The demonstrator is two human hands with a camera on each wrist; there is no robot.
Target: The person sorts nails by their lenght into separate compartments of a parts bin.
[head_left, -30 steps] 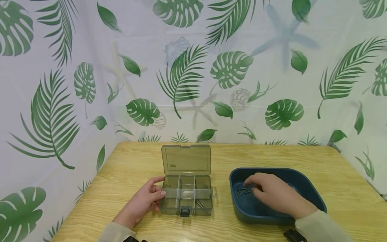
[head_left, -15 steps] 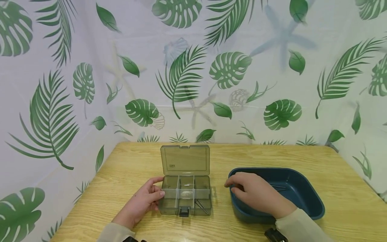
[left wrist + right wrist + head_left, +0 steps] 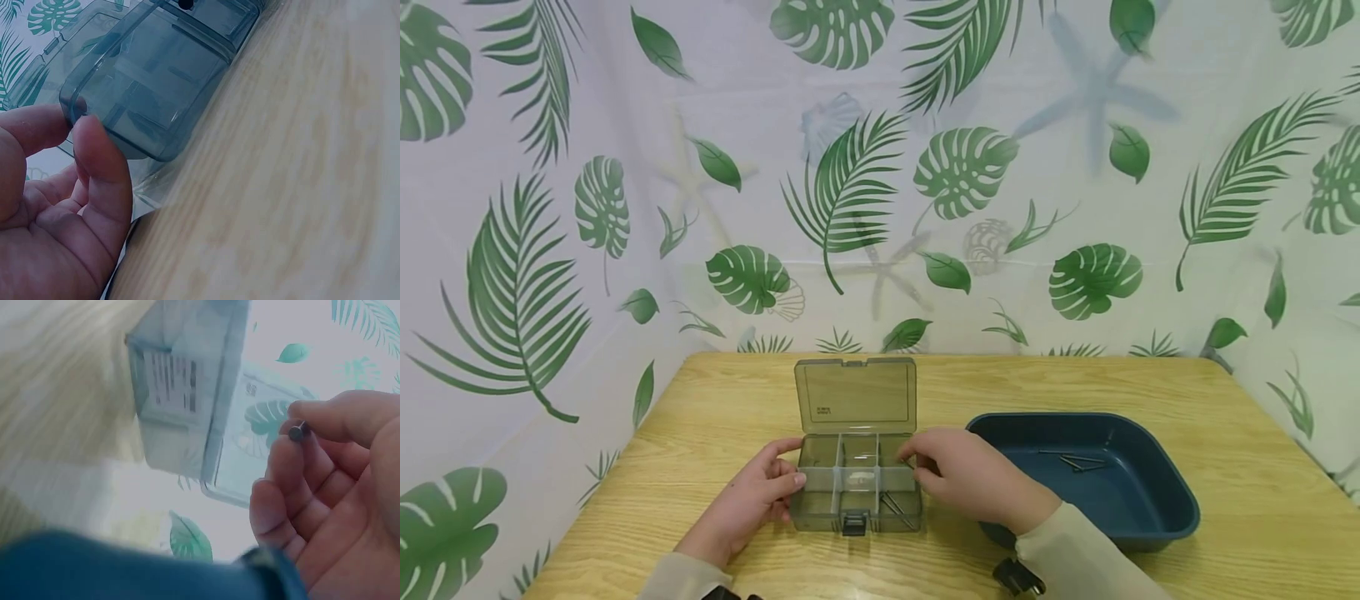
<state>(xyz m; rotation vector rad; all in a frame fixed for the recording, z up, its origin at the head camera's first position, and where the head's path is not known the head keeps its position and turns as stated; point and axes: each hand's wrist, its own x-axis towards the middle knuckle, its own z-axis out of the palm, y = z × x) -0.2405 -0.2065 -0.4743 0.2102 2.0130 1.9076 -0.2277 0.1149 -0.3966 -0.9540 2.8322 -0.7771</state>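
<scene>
A smoky clear compartment box (image 3: 817, 505) stands on the table with its lid (image 3: 859, 400) raised at the back. My left hand (image 3: 752, 498) holds its left wall; in the left wrist view, thumb and forefinger pinch a corner of the box (image 3: 159, 81). Above the back right compartment, my right hand (image 3: 973, 482) pinches a nail, its round head (image 3: 296, 433) showing between the fingertips in the right wrist view. Several nails (image 3: 895, 508) lie in the front right compartment. More nails (image 3: 1078, 461) lie in the dark blue basin (image 3: 1138, 525).
The basin stands to the right of the box, partly behind my right forearm. A wood-grain table (image 3: 715, 400) carries both. Behind it hangs a white cloth (image 3: 880, 225) printed with green leaves.
My right hand has moved left, out of the basin and over its rim to the box, carrying a nail. The left hand has kept its hold on the box.
</scene>
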